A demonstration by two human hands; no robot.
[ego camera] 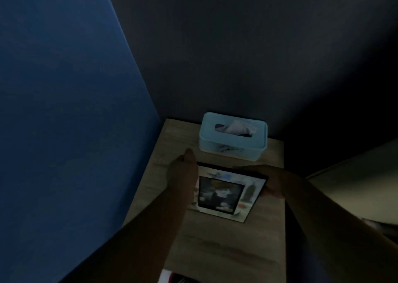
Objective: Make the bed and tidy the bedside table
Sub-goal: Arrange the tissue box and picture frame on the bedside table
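Tissue box blocks behind frame; near tabletop open.

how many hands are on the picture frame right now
2. The left hand is at the left edge of the picture frame; the right hand holds its upper right corner. The left grip is too dim to tell.

No text, number or brand can be read anywhere in this dim view. The light blue tissue box bears a small coloured print low on its front wall, too blurred to tell whether it holds any letters. The picture frame shows a dark photo inside a pale border with soft patches of colour; none of these resolves into writing. At the bottom edge, a red and white object is cut off, and its markings are too blurred to read.
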